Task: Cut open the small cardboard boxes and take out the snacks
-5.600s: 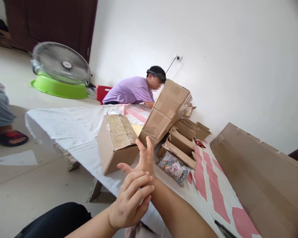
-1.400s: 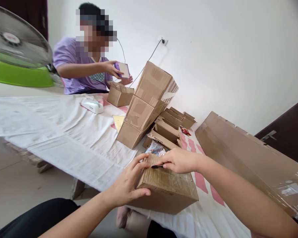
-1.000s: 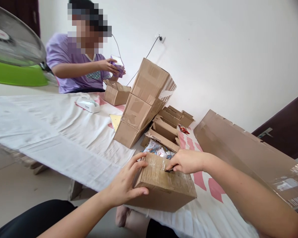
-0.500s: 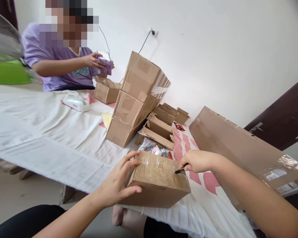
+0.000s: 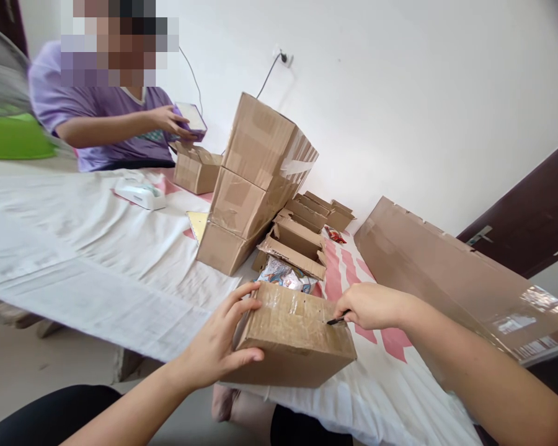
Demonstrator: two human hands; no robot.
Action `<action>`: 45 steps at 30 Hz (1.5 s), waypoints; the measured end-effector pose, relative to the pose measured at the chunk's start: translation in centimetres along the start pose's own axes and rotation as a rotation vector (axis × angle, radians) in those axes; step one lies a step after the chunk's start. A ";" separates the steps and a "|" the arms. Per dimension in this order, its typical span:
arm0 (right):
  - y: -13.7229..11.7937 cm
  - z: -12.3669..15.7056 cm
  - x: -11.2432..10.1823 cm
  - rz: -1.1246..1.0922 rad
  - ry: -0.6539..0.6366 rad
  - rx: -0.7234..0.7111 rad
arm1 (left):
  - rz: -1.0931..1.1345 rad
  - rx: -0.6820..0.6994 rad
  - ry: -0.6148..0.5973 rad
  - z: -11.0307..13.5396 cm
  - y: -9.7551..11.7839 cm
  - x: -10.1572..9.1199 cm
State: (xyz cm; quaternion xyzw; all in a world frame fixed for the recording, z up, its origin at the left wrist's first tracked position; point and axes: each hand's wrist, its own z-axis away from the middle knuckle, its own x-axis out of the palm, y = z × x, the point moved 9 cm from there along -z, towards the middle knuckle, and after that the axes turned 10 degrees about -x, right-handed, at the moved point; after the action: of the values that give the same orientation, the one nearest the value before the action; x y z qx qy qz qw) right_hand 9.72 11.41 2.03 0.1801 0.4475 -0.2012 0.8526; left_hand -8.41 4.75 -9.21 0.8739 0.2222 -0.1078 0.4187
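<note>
A closed cardboard box [image 5: 297,322] with shiny tape on its top sits at the near edge of the cloth-covered table. Its left end is gripped by my left hand [image 5: 223,337], fingers over the top edge and thumb against the near side. My right hand [image 5: 369,306] is closed on a thin black pointed tool [image 5: 338,319]. The tool's tip rests at the right part of the box top; whether it is a pen or a blade I cannot tell. Just behind the box lies a patterned plastic packet [image 5: 286,277].
Stacked cardboard boxes [image 5: 242,198] lean in view beyond my left hand, beside several open boxes [image 5: 297,238]. A large carton [image 5: 437,272] stands at right. Across the table, a person in purple [image 5: 106,124] holds a purple box [image 5: 190,121] above a small carton [image 5: 198,170]; a white tape dispenser [image 5: 142,193] lies nearby.
The person across the table has tilted the purple box and moved it slightly left. My hands, the black tool and the near box stay almost where they were.
</note>
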 end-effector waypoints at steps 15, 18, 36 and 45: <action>-0.3 0.3 0.4 0.108 -0.028 0.045 | -0.014 0.026 -0.006 -0.2 1.0 -0.2; -0.1 0.7 0.2 0.160 -0.024 0.056 | 0.002 0.029 -0.005 -0.3 1.3 -0.1; -1.4 2.1 -1.3 0.311 -0.006 0.146 | -0.135 0.034 -0.067 -0.4 1.7 0.3; -0.4 3.6 -0.5 0.179 0.136 0.093 | -0.139 0.011 -0.076 0.1 1.1 0.5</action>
State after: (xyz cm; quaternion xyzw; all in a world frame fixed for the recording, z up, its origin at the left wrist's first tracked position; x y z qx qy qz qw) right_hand 11.71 9.41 4.31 0.2721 0.4767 -0.1320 0.8254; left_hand -7.41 4.23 -8.66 0.8539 0.2657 -0.1710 0.4136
